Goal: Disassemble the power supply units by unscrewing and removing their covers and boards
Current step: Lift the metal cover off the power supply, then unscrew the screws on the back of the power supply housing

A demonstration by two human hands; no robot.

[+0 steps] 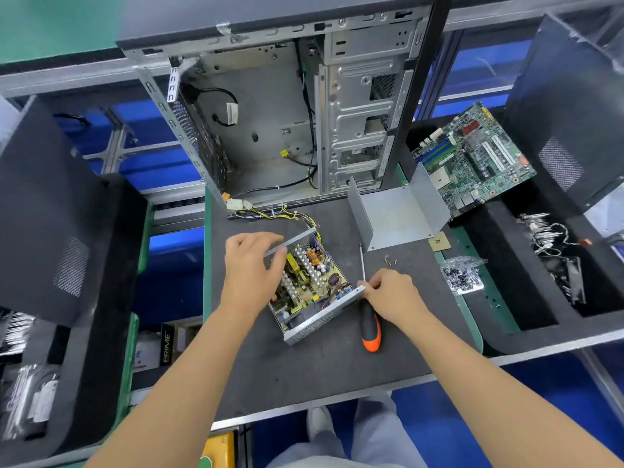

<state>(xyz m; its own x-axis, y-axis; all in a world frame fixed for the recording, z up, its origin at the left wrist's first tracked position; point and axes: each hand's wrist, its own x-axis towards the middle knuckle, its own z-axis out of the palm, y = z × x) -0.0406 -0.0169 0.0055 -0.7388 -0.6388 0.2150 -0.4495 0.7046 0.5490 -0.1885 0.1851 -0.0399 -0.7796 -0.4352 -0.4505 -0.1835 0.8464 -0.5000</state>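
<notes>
Screwdriver (pixel 370 327) touching power supply (pixel 312 285)

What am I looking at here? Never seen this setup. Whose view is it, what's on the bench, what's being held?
It is a single view from a camera worn on a person's head, looking down at their two bare hands; there is no robot. On the dark bench mat sits an opened power supply unit with its circuit board exposed. The left hand grips the unit's far side wall and the right hand pinches its near corner. A screwdriver with a black and orange handle lies beside the unit, partly under the right hand. The removed metal cover stands to the right, with a few loose screws near it. Behind is an empty computer case, and a motherboard lies further right.
</notes>
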